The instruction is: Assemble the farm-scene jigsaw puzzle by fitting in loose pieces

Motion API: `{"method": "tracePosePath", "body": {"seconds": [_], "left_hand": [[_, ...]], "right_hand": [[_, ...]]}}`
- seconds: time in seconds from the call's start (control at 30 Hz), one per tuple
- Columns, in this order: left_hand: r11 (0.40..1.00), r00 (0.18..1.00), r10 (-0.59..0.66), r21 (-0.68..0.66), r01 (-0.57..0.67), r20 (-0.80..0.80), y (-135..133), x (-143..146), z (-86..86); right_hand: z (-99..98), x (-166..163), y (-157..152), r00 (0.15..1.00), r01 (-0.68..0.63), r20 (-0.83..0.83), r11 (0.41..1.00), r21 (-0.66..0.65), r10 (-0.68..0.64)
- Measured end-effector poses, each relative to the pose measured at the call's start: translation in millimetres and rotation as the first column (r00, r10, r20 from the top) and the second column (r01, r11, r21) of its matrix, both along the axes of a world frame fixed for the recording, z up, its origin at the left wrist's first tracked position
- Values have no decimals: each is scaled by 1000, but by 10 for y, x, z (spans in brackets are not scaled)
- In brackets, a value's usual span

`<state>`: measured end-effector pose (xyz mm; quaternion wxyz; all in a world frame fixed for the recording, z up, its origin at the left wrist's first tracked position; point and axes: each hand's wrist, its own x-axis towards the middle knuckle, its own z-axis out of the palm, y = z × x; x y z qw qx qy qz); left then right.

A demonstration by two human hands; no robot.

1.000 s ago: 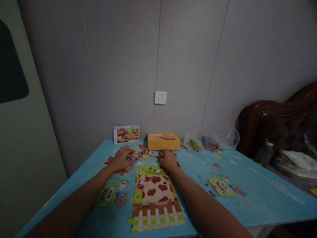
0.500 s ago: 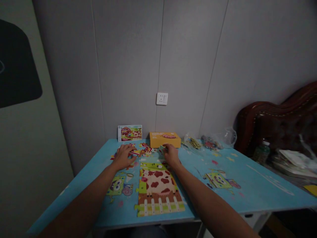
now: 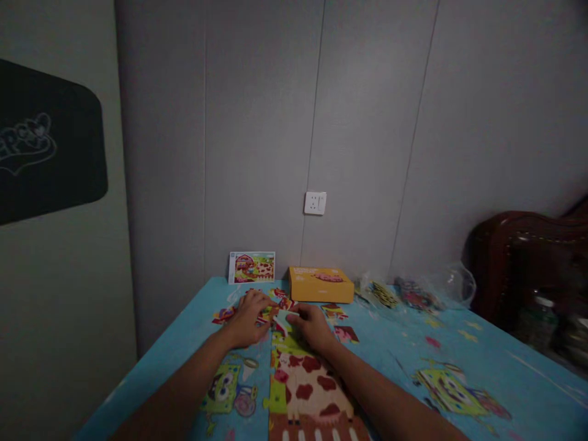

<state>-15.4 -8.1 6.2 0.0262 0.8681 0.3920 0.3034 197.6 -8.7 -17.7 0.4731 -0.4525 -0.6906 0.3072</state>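
In my right hand (image 3: 313,327) a pale blue and green puzzle piece (image 3: 285,321) is pinched between thumb and fingers. It sits at the top edge of a partly joined jigsaw puzzle (image 3: 305,389) showing a spotted cow above a white fence; whether it is locked in, I cannot tell. My left hand (image 3: 249,320) rests palm down to the left, fingers stretched out over loose puzzle pieces (image 3: 223,315), its fingertips close to the held piece. Two more loose pieces, one with a pink figure (image 3: 346,334), lie right of my right hand.
A picture card (image 3: 252,267) of the farm scene leans on the wall beside a yellow box (image 3: 320,285). Clear plastic bags (image 3: 416,294) with contents lie at the back right of the blue table (image 3: 390,361). A bottle (image 3: 543,318) stands beyond its right edge.
My right hand has brought the pale piece left and down to the puzzle's top edge. My left hand stays over the loose pieces. The view has tilted up and shifted left.
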Motion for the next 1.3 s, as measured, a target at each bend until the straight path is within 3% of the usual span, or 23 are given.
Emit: {"method": "tracePosePath", "body": {"seconds": [0.2, 0.4, 0.5, 0.6, 0.7, 0.77, 0.83, 1.0, 1.3], "left_hand": [[993, 989, -119, 13, 118, 89, 73, 172, -51], [997, 989, -73, -18, 76, 125, 139, 160, -104], [997, 981, 56, 43, -65, 187, 195, 129, -90], [943, 919, 317, 21, -331, 233, 252, 84, -74], [833, 826, 553, -41, -552, 113, 292, 27, -91], [782, 781, 623, -34, -623, 28, 311, 0, -116], [793, 793, 609, -7, -609, 6, 323, -3, -141], [938, 938, 344, 59, -341, -46, 298, 110, -191], [947, 940, 320, -5, -323, -119, 252, 226, -207]], "right_hand": [[10, 50, -27, 994, -17, 111, 1000, 18, 15], [108, 57, -85, 956, -19, 295, 999, 42, 6], [136, 175, -18, 905, 121, 394, 985, 119, -159], [161, 357, 73, 783, 311, 502, 930, 194, -367], [157, 472, 118, 703, 321, 608, 927, 192, -369], [140, 475, 114, 674, 276, 665, 944, 180, -323], [124, 436, 95, 653, 238, 703, 957, 164, -283], [114, 331, 50, 625, 188, 745, 971, 146, -233], [161, 261, 28, 611, 194, 754, 969, 150, -239]]}}
